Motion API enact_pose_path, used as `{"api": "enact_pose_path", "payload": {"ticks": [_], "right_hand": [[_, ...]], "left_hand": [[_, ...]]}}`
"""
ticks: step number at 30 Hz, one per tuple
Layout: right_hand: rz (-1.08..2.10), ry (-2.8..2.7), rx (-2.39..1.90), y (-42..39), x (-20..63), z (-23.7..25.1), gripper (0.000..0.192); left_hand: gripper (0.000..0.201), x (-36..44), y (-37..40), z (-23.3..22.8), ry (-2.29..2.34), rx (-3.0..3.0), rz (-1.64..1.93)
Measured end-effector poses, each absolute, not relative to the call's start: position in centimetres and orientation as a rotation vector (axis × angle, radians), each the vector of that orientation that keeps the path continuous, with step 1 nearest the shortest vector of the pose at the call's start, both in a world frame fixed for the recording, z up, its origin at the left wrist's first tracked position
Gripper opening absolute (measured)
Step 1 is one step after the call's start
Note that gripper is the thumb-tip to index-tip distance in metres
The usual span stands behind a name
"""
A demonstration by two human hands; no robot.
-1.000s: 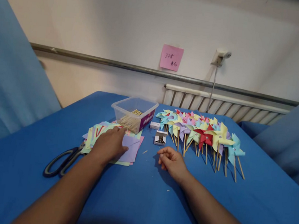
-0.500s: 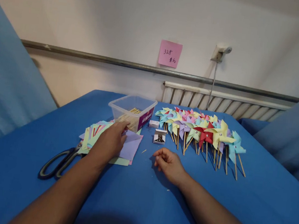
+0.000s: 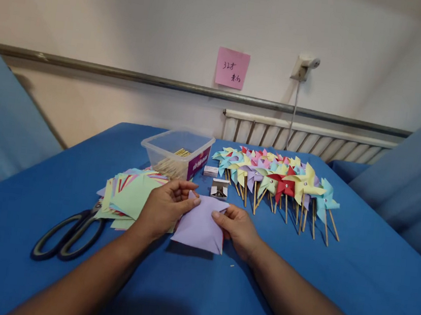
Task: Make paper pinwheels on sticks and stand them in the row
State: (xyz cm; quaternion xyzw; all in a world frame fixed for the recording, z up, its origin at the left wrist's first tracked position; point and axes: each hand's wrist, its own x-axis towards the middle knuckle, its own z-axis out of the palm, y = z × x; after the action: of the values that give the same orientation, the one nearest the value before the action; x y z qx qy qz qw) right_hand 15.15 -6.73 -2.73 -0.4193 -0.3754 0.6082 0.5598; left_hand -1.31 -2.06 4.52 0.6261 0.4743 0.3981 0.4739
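One purple sheet (image 3: 200, 229) is pinched by the left hand (image 3: 164, 207) and right hand (image 3: 242, 231) above the counter (image 3: 186, 292). One tub (image 3: 199, 164) and two small boxes (image 3: 211, 171) are seen beyond; one pair of scissors (image 3: 65, 244) is partly hidden by stacked paper (image 3: 133, 198); crowded pinwheels (image 3: 286, 185) cannot be counted.

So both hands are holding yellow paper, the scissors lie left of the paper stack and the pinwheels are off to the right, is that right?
Not quite: the paper held by the left hand and right hand is purple, as the head view shows. The rest of your statement stands.
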Motion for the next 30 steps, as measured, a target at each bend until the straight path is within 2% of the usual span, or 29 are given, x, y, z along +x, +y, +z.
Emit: {"api": "enact_pose_path", "payload": {"ticks": [10,15,18,30], "right_hand": [[1.309,-0.721,-0.959,-6.6,15.1,-3.2,0.035],[1.272,-0.625,-0.871,-6.4,15.6,-3.8,0.032],[1.249,-0.635,-0.897,-6.4,15.8,-4.0,0.031],[0.825,-0.844,-1.078,-6.9,15.7,-2.9,0.032]], "left_hand": [[0.045,-0.9,-1.7,2.4,1.028,1.214,0.927],[0.035,-1.3,-2.2,2.8,1.041,1.327,0.682],[0.034,-1.3,-2.2,2.8,1.086,1.365,0.697],[0.035,-1.6,-1.7,2.7,1.153,1.379,0.762]]}}
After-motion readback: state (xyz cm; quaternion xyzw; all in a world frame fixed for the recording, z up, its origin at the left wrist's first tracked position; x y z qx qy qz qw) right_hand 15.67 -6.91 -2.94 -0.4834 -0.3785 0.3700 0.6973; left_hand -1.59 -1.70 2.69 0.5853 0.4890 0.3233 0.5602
